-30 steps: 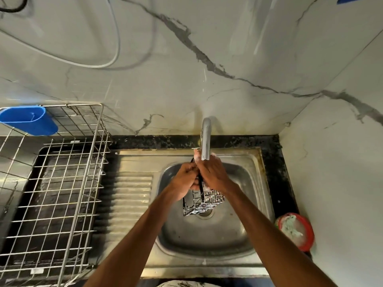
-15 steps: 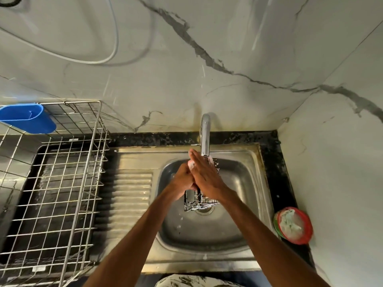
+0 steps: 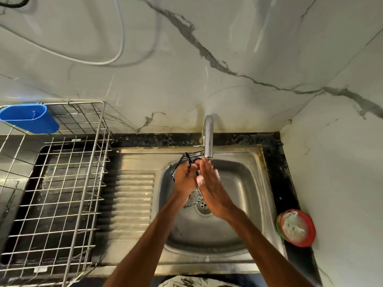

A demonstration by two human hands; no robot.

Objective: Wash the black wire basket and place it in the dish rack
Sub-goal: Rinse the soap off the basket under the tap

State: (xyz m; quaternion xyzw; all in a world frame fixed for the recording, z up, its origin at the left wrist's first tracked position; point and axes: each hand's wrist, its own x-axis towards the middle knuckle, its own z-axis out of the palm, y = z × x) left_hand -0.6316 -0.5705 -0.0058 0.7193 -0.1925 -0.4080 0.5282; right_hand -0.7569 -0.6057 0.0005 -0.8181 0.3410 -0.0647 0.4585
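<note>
1. The black wire basket (image 3: 190, 158) is held over the bowl of the sink (image 3: 256, 179), clear of the bottom. Its far end is just under the spout of the faucet (image 3: 208, 137) and its near end hangs close above the drain (image 3: 204, 206).
2. The left hand (image 3: 185, 180) has the hold: its fingers are curled round the wires on the basket's left side. The right hand (image 3: 213, 189) holds nothing. Its fingers (image 3: 207, 168) are straight and together, laid flat against the basket's right side. Pale patches on them may be foam.
3. Whether water is running from the spout cannot be told.
4. Judging by this, the washing is under way — rubbing or rinsing — and the placing has not begun.
5. The relation that matters next:
   - The basket's long axis runs far to near, standing on end between the two hands.
   - The dish rack (image 3: 83, 102) lies well to the left, past the ribbed drainboard (image 3: 132, 193).
   - The gripping left hand is on the rack's side and is the nearer one, so it could probably carry the basket leftward alone.
6. The rack's wall stands high — the basket would likely need to be lifted over its rim, not slid across.
</note>
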